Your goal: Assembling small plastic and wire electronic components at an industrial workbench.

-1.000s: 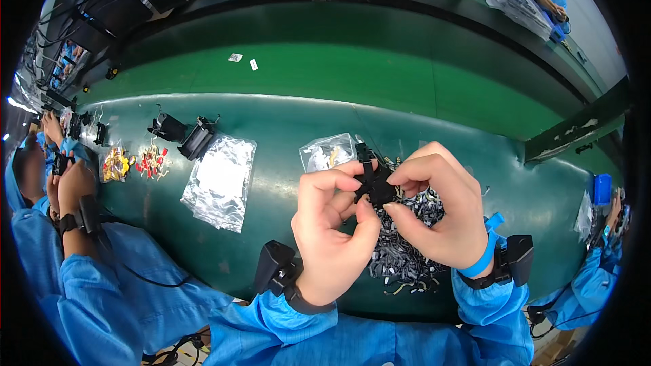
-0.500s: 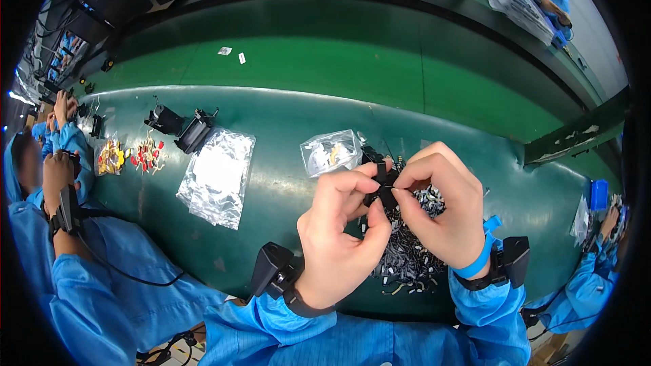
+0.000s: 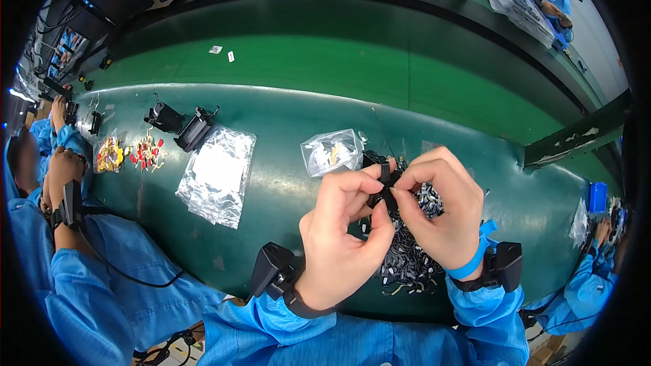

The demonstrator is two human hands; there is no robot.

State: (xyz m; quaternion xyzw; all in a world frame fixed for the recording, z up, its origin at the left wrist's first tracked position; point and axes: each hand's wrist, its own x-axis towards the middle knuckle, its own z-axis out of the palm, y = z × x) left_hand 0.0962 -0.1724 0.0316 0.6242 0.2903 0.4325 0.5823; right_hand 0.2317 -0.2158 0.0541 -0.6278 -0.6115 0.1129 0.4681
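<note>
Between my two hands is a small black part (image 3: 386,175), probably plastic, held above a pile of short black cables with light connectors (image 3: 410,261). My left hand (image 3: 346,220) pinches it from the left, thumb below and fingers above. From the other side, the thumb and forefinger of my right hand (image 3: 441,203) close on it. My fingers cover most of the part, so its exact kind does not show. Just beyond my left hand lies a clear plastic bag (image 3: 332,151) with small pale and yellow pieces inside.
Left of my hands lie a flat clear bag (image 3: 218,179), two black housings (image 3: 194,129), red-ended wires (image 3: 147,152) and a bag of yellow parts (image 3: 110,154). A co-worker in blue (image 3: 68,224) sits close on my left. At right are a blue bin (image 3: 597,198) and a post (image 3: 576,139).
Both hands stay over the cable pile, and the black part has turned slightly between my fingertips. My right wrist has shifted a little to the left. The left co-worker's hands have come together.
</note>
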